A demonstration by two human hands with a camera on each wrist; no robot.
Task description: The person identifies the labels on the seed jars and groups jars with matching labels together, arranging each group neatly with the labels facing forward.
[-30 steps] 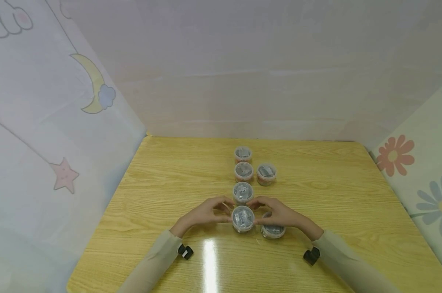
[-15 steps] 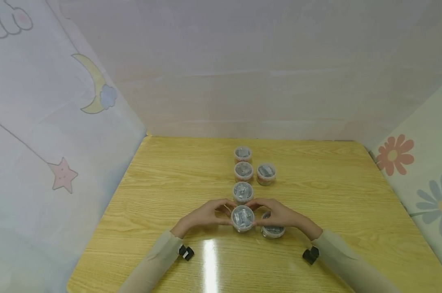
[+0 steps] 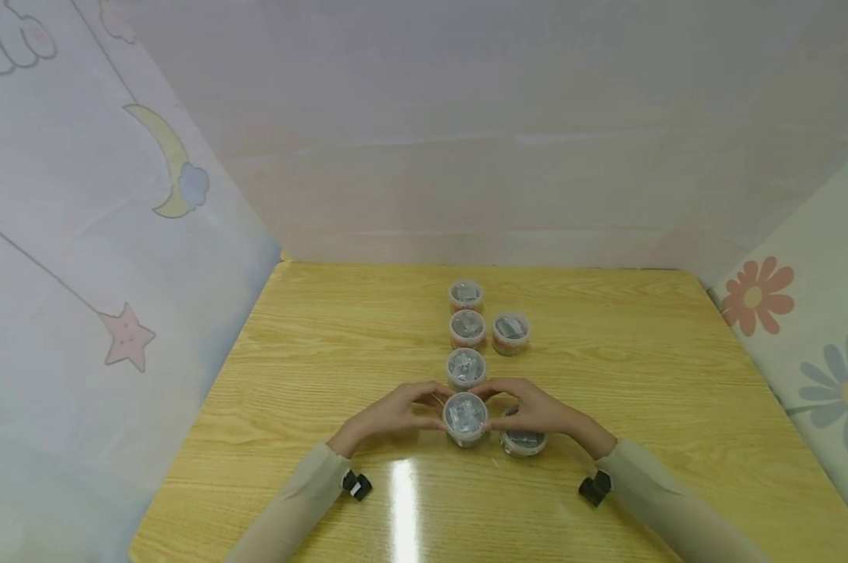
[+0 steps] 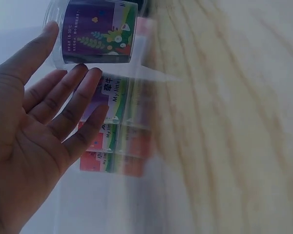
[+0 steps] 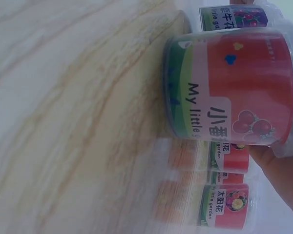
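Observation:
In the head view, a round clear-lidded plastic tub [image 3: 465, 420] with grey packets showing through its lid is held between both hands. My left hand [image 3: 400, 408] holds its left side, and my right hand [image 3: 534, 410] its right, thumbs nearer me and fingertips toward the far side. The left wrist view shows this tub's purple label [image 4: 95, 29], with the thumb at the lid rim. Under my right hand is another tub [image 3: 524, 447], partly covered by it; its red label [image 5: 244, 83] fills much of the right wrist view and hides most of that hand.
Beyond the held tub, three similar tubs run in a column: a near one [image 3: 466, 369], a middle one [image 3: 467, 329] and a far one [image 3: 465, 295]. Another tub [image 3: 511, 334] stands right of the middle one. The wooden table [image 3: 311, 336] ends at a pale backdrop.
My left hand has come slightly right against the tub, and the tub's lid sits a touch higher in the head view. The other tubs have stayed put.

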